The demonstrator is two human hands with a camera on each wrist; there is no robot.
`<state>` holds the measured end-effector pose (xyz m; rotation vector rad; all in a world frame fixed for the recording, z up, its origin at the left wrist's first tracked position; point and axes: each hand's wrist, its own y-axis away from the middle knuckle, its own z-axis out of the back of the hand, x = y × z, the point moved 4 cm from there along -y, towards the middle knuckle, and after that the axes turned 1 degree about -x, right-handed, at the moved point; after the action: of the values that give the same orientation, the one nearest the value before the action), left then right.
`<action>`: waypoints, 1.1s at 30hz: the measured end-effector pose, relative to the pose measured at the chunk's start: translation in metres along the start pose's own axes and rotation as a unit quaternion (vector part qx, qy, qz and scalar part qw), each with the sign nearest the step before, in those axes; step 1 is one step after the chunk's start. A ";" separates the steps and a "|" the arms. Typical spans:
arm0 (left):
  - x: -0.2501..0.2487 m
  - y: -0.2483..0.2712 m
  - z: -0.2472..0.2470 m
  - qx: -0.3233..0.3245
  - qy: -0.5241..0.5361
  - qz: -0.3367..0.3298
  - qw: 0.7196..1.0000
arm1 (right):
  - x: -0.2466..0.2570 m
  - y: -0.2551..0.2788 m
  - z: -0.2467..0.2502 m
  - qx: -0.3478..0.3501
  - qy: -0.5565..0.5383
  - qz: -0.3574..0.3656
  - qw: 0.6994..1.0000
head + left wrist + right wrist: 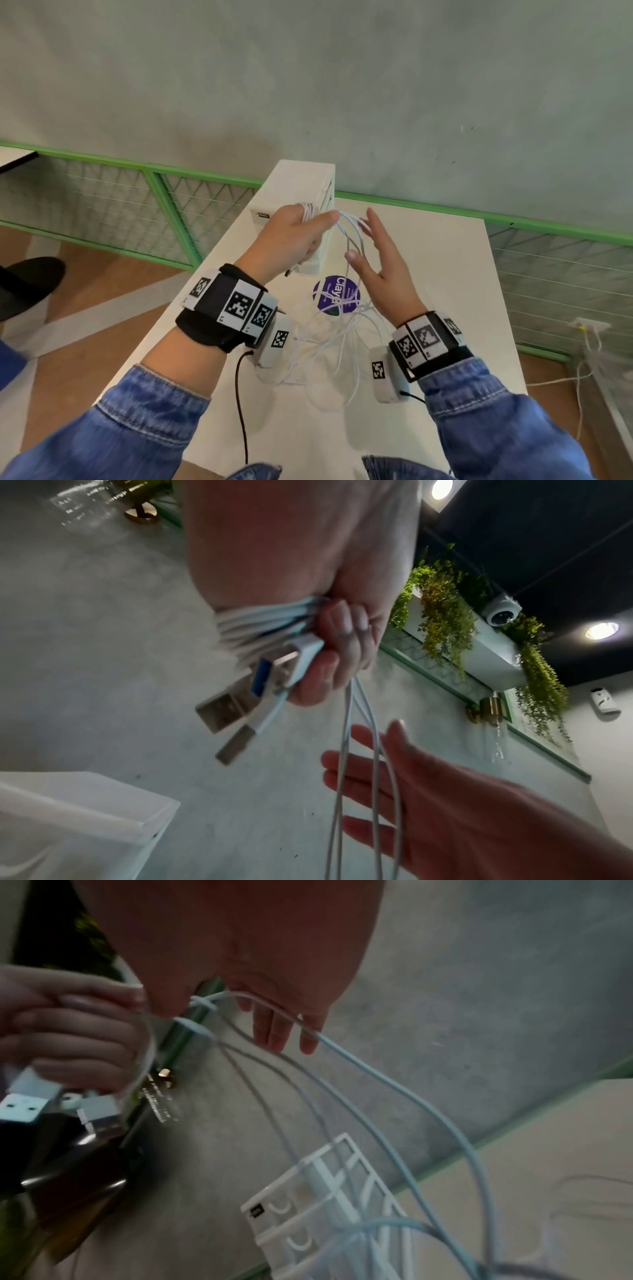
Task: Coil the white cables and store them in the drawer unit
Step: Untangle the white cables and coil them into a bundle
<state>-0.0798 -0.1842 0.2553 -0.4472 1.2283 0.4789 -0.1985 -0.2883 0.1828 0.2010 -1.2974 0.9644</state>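
From the head view, the left hand (291, 236) is raised above the white table (445, 274), its fingers curled round a bundle of white cables (346, 233) wound over them, right in front of the white drawer unit (301, 185) standing at the table's far edge. The right hand (380, 260) is held just beside it with straight, spread fingers, the strands running across them and dropping to a loose tangle on the table, over a purple round sticker (337, 295). In the left wrist view, the left hand (335, 642) grips the wound loops of the white cables (253, 626), with several USB plugs (236, 696) sticking out below the fingers; three strands hang down in front of the flat right hand (428, 799). In the right wrist view, the right hand (274, 988) shows straight fingertips (270, 1031) touching a strand of the white cables (377, 1085), the left hand (68, 1031) clasps the plugs, and the drawer unit (308, 1204) lies below, its front facing the camera.
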 end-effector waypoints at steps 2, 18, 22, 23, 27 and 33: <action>-0.006 -0.004 -0.001 0.018 0.029 0.002 0.999 | 0.007 -0.010 -0.010 0.013 -0.026 0.007 1.000; 0.017 -0.008 0.021 0.218 0.029 0.101 0.970 | 0.026 -0.069 -0.008 -0.095 -0.017 0.078 0.992; -0.005 -0.008 0.008 0.318 0.278 0.081 0.903 | 0.000 -0.057 -0.041 -0.018 -0.041 0.041 0.998; -0.010 -0.010 0.009 0.325 0.324 0.071 0.886 | -0.009 -0.051 -0.052 0.004 -0.041 0.019 0.999; -0.023 -0.026 0.017 0.272 0.458 0.010 0.846 | -0.027 -0.030 -0.075 0.036 -0.012 -0.053 0.998; -0.027 -0.046 0.018 0.145 0.526 -0.038 0.837 | -0.028 -0.023 -0.073 0.068 0.010 -0.083 0.994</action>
<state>-0.0468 -0.2148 0.2893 -0.5074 2.2995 -0.0884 -0.1290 -0.2701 0.1442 0.3975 -1.1774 0.9101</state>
